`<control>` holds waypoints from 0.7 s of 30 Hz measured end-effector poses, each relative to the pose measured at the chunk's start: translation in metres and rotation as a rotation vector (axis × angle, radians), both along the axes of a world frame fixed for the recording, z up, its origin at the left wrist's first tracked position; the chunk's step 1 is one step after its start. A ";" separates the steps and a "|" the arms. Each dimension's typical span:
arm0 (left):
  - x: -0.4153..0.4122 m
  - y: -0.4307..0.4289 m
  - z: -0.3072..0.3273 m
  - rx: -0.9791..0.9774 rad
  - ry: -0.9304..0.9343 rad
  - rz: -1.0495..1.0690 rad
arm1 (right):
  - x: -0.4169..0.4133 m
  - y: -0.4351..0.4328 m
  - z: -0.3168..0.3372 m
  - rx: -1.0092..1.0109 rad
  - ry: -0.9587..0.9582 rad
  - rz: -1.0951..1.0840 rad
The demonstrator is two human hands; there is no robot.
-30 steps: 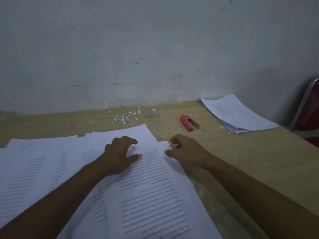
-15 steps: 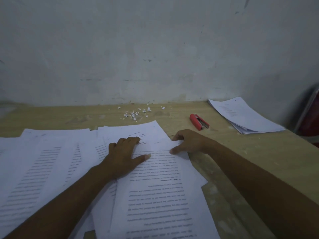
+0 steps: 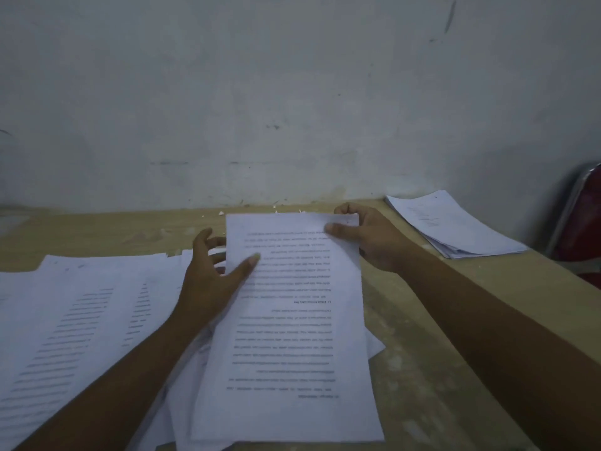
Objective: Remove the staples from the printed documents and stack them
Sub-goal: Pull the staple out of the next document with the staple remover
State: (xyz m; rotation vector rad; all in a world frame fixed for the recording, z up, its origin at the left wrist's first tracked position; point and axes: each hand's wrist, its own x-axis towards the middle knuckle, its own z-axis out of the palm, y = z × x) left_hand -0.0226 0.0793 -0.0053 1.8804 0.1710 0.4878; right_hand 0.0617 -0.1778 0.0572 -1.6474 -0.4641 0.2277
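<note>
A thin, rectangular printed document [image 3: 292, 320] was pinched at its far corner by fingers of the right hand [image 3: 370, 242], its left edge clasped by the left hand [image 3: 211, 281].

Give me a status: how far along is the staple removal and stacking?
Done: a stack sits at the far right, with paper scraps by the wall. In hand: the left hand and right hand hold one printed document, right thumb at its top corner. Left: many sheets lie spread at the left; staples can't be seen.
</note>
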 end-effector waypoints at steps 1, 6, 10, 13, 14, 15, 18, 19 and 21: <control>0.000 0.000 0.005 -0.038 -0.002 -0.016 | 0.000 0.001 0.005 0.047 0.001 -0.010; 0.002 0.000 0.027 -0.265 -0.062 -0.137 | 0.001 0.006 0.023 0.270 0.038 -0.068; 0.002 -0.006 0.051 -0.295 -0.220 -0.116 | -0.004 0.001 0.022 0.324 0.135 0.028; 0.003 -0.009 0.068 -0.242 -0.296 -0.093 | -0.009 0.000 0.011 0.237 0.098 0.088; 0.003 -0.010 0.073 -0.242 -0.317 -0.089 | -0.011 0.000 0.010 0.229 0.081 0.085; 0.004 -0.010 0.079 -0.251 -0.335 -0.090 | -0.012 0.000 0.011 0.234 0.064 0.075; 0.005 -0.013 0.095 -0.291 -0.375 -0.112 | -0.017 0.001 0.024 0.253 0.021 0.022; 0.006 -0.013 0.098 -0.296 -0.381 -0.118 | -0.018 0.000 0.028 0.252 0.005 0.015; 0.004 -0.013 0.099 -0.300 -0.382 -0.126 | -0.019 -0.002 0.028 0.239 -0.022 0.003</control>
